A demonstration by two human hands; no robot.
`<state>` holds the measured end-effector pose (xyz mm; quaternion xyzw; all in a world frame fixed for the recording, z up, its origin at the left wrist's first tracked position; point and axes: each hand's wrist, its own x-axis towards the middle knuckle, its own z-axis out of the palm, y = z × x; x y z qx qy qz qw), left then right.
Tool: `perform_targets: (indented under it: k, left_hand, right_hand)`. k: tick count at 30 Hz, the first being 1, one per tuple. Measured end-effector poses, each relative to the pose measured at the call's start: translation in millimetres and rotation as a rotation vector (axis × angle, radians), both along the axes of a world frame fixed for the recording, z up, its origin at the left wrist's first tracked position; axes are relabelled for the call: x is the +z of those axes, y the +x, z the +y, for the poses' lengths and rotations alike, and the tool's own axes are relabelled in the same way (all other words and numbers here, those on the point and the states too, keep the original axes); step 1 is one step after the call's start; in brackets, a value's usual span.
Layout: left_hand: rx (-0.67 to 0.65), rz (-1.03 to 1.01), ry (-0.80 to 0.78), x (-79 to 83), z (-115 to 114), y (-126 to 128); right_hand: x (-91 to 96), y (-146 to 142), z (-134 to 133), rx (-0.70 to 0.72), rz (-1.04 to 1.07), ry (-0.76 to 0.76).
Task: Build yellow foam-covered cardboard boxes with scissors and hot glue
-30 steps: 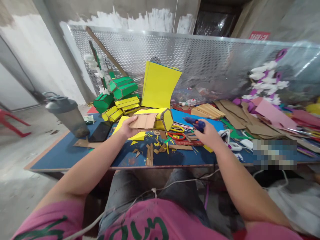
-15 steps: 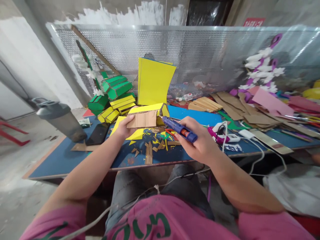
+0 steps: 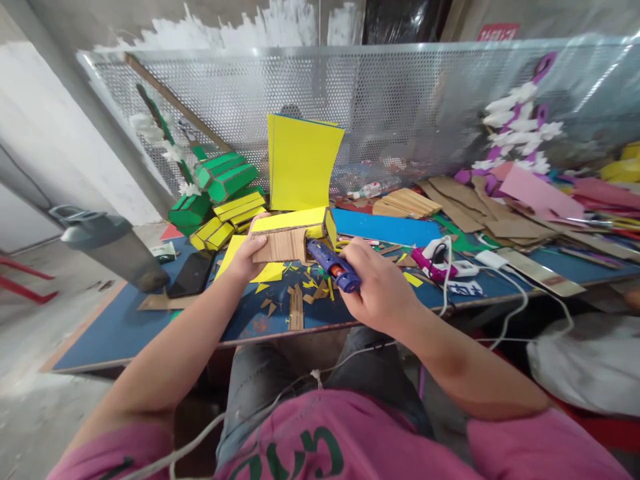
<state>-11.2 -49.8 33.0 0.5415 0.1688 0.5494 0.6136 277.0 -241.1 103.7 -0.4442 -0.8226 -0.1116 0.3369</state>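
Observation:
My left hand [image 3: 249, 252] grips the left end of a yellow cardboard box [image 3: 296, 219], its thumb pressed on the bare brown cardboard side [image 3: 280, 246]. In my right hand [image 3: 373, 283] is a blue glue gun [image 3: 333, 263], fingers wrapped round its handle. The gun's front end points into the open right end of the box; its tip is hidden by the cardboard. Cardboard and yellow scraps [image 3: 296, 307] lie on the table below the box.
Yellow sheets [image 3: 304, 163] stand behind the box. Green boxes [image 3: 226, 175], smaller yellow boxes [image 3: 213, 233], a phone [image 3: 192, 272] and a bottle [image 3: 113, 247] are at left. Cardboard pieces [image 3: 465, 207], a magenta-and-white power strip [image 3: 440, 262] and white cables [image 3: 520, 303] lie at right.
My right hand has moved the glue gun left, bringing its front end into the box's open end. My left hand keeps its hold on the box. The view has shifted slightly.

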Motion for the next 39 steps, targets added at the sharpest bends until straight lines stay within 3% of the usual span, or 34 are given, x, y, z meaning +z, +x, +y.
perform_targets:
  k: [27,31,33,35,37,39]
  left_hand:
    - [0.035,-0.015,0.054,9.1,-9,1]
    - [0.057,0.000,0.058,7.3,-8,-1]
    - [0.078,0.046,0.092,8.1,-11,-1]
    - [0.108,0.106,0.177,11.4,-15,0]
    - [0.153,0.161,0.290,16.7,-22,3]
    - [0.208,0.187,0.375,22.4,-30,6]
  right_hand:
    - [2.4,14,-20,-0.231,-0.033,0.098]
    - [1.3,56,18,-0.419,0.018,0.029]
    - [-4.9,85,55,-0.502,0.030,-0.107]
    - [-13.3,111,91,-0.566,-0.006,-0.335]
    - [-20.1,127,116,-0.593,-0.030,-0.517]
    - [-22.4,129,122,-0.519,0.043,-0.524]
